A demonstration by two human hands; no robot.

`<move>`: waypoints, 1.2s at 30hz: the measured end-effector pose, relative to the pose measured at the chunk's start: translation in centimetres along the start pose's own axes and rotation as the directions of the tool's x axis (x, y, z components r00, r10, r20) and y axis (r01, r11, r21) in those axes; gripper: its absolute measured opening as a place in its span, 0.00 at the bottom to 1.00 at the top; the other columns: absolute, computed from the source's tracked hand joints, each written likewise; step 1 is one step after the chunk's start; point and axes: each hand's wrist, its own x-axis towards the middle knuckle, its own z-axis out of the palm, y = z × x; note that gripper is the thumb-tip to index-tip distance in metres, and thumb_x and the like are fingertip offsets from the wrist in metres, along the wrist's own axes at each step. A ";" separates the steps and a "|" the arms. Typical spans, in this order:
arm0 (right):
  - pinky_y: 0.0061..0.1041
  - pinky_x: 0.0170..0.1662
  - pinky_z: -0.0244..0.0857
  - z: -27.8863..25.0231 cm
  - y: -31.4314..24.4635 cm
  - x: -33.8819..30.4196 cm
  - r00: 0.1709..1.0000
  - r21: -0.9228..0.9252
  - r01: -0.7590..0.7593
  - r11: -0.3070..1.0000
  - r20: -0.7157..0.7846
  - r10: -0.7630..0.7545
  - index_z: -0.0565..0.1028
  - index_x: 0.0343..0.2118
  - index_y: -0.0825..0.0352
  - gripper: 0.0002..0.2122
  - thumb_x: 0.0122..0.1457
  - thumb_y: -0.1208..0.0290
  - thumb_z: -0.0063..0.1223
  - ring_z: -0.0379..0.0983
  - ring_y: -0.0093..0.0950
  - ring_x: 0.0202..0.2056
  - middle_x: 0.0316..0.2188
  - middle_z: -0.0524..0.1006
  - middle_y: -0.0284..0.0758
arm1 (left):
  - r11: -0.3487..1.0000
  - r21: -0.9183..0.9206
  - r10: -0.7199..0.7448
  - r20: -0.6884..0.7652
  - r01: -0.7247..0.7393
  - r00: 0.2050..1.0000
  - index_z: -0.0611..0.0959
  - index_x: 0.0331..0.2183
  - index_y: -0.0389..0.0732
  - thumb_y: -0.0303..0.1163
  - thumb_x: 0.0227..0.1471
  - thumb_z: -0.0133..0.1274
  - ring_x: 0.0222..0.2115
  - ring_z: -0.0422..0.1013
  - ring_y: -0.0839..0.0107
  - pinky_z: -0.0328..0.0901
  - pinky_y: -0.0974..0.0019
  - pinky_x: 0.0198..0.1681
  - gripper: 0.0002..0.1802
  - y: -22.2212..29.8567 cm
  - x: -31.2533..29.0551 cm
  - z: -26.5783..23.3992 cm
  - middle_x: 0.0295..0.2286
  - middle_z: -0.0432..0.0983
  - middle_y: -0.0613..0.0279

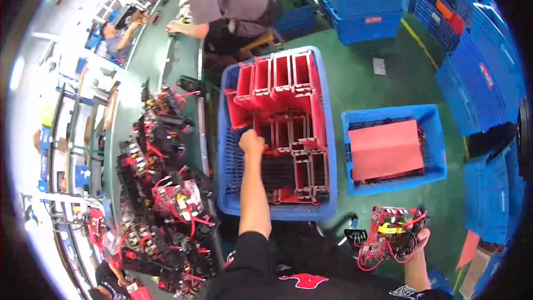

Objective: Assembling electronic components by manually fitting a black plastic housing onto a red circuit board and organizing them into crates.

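Note:
My left hand (252, 143) reaches into a large blue plastic basket (331, 189), fingers curled at the edge of the red housings. Whatever it grips is hidden under the hand. Rows of red box-shaped housings (281, 75) with pale metal edges fill the back and right of this basket. A red housing (237, 112) leans at a tilt just beyond the hand. At lower right my right hand (423, 239) is closed on a circuit board assembly (388, 233) with red and black wires, a yellow part and a black piece dangling at its left.
Wired black and red assemblies (166, 189) are heaped on the green workbench (136, 72) at left. A smaller blue basket (438, 150) holds a pink sheet (386, 147). Stacked blue crates (363, 5) stand behind. A co-worker (227, 0) sits bent over the bench ahead.

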 end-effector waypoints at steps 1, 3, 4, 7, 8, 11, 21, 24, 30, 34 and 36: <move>0.48 0.45 0.71 0.0 0.0 1.3 0.998 -0.033 -0.063 0.997 -0.014 0.063 0.65 0.55 0.69 0.38 0.31 0.70 0.48 0.75 0.46 0.34 0.34 0.77 0.47 | 0.997 -0.071 -0.029 -0.029 0.026 0.999 0.82 0.24 0.35 0.30 0.44 0.51 0.31 0.75 0.45 0.69 0.48 0.36 0.09 0.3 -0.9 -2.5 0.26 0.77 0.41; 0.44 0.44 0.72 1.8 1.0 3.1 0.992 -0.050 -0.125 0.991 0.020 0.126 0.70 0.48 0.72 0.34 0.29 0.68 0.49 0.75 0.45 0.34 0.31 0.77 0.46 | 0.998 0.027 -0.064 -0.033 0.065 0.997 0.81 0.26 0.36 0.29 0.45 0.50 0.31 0.76 0.45 0.69 0.47 0.35 0.07 5.4 -4.8 -10.5 0.28 0.78 0.43; 0.40 0.43 0.72 2.0 1.4 4.1 0.991 -0.106 -0.129 0.986 -0.060 0.123 0.74 0.36 0.75 0.27 0.27 0.65 0.49 0.75 0.45 0.33 0.30 0.77 0.46 | 0.999 0.031 -0.041 -0.038 0.042 0.998 0.79 0.28 0.37 0.28 0.46 0.50 0.30 0.76 0.46 0.69 0.48 0.34 0.06 6.6 -7.6 -14.7 0.27 0.79 0.44; 0.37 0.41 0.68 6.6 3.7 8.2 0.919 -0.208 -0.191 0.959 0.305 0.249 0.74 0.29 0.73 0.23 0.26 0.63 0.49 0.72 0.41 0.31 0.29 0.76 0.45 | 1.000 0.000 -0.022 -0.312 0.023 0.950 0.76 0.25 0.39 0.37 0.51 0.52 0.27 0.74 0.47 0.67 0.47 0.30 0.11 7.7 -18.0 -24.0 0.23 0.76 0.48; 0.41 0.40 0.69 7.6 4.2 8.9 0.860 -0.187 -0.200 0.962 0.436 0.264 0.71 0.40 0.74 0.26 0.34 0.64 0.50 0.72 0.42 0.32 0.28 0.76 0.43 | 0.996 -0.085 -0.050 -0.302 0.025 0.952 0.76 0.27 0.39 0.35 0.51 0.52 0.26 0.74 0.48 0.66 0.48 0.29 0.09 8.1 -21.9 -27.4 0.23 0.75 0.47; 0.40 0.38 0.72 5.5 5.6 11.6 0.798 -0.354 -0.130 0.926 0.517 0.310 0.69 0.49 0.67 0.26 0.56 0.50 0.47 0.74 0.36 0.32 0.32 0.76 0.37 | 0.820 -0.567 -0.210 -0.169 0.080 0.963 0.77 0.27 0.36 0.33 0.52 0.54 0.22 0.72 0.52 0.63 0.56 0.24 0.09 5.0 -33.7 -32.9 0.20 0.74 0.50; 0.47 0.52 0.66 12.3 22.1 3.2 0.175 -0.354 -0.824 0.442 0.584 0.792 0.66 0.54 0.67 0.32 0.47 0.56 0.57 0.69 0.45 0.49 0.50 0.71 0.44 | 0.282 -0.936 -0.879 -0.164 0.212 0.449 0.78 0.29 0.35 0.30 0.55 0.52 0.26 0.58 0.86 0.53 0.76 0.27 0.08 -8.3 -65.0 -31.6 0.23 0.67 0.77; 0.54 0.55 0.62 13.4 25.9 -1.5 0.159 -0.333 -0.828 0.451 0.632 0.758 0.57 0.60 0.62 0.31 0.55 0.57 0.52 0.63 0.45 0.55 0.51 0.69 0.39 | 0.210 -0.966 -0.946 -0.162 0.149 0.282 0.78 0.28 0.34 0.33 0.56 0.52 0.26 0.60 0.85 0.55 0.75 0.28 0.11 -14.0 -68.2 -26.9 0.24 0.69 0.75; 0.56 0.56 0.60 11.3 27.3 -5.0 0.148 -0.495 -0.762 0.418 0.496 0.856 0.55 0.62 0.64 0.32 0.55 0.59 0.51 0.62 0.47 0.56 0.47 0.69 0.36 | -0.072 -0.885 -0.973 0.164 0.459 0.164 0.80 0.38 0.32 0.39 0.55 0.55 0.30 0.72 0.75 0.64 0.72 0.36 0.18 -17.1 -73.7 -25.7 0.32 0.78 0.60; 0.56 0.56 0.60 9.9 26.6 -4.1 0.201 -0.565 -0.676 0.473 0.476 0.856 0.53 0.62 0.66 0.34 0.55 0.60 0.52 0.62 0.48 0.55 0.47 0.69 0.35 | 0.150 -0.263 -0.980 -0.169 0.953 0.108 0.78 0.41 0.36 0.48 0.47 0.60 0.31 0.73 0.58 0.66 0.59 0.37 0.27 -17.1 -72.0 -28.3 0.33 0.76 0.52; 0.57 0.56 0.60 9.9 26.5 -4.3 0.228 -0.566 -0.674 0.474 0.452 0.863 0.53 0.62 0.67 0.34 0.55 0.59 0.52 0.62 0.48 0.55 0.47 0.69 0.34 | 0.440 -0.026 -0.774 -0.518 0.897 0.365 0.78 0.40 0.37 0.49 0.45 0.60 0.34 0.72 0.53 0.66 0.55 0.38 0.27 -19.2 -70.9 -28.3 0.34 0.74 0.52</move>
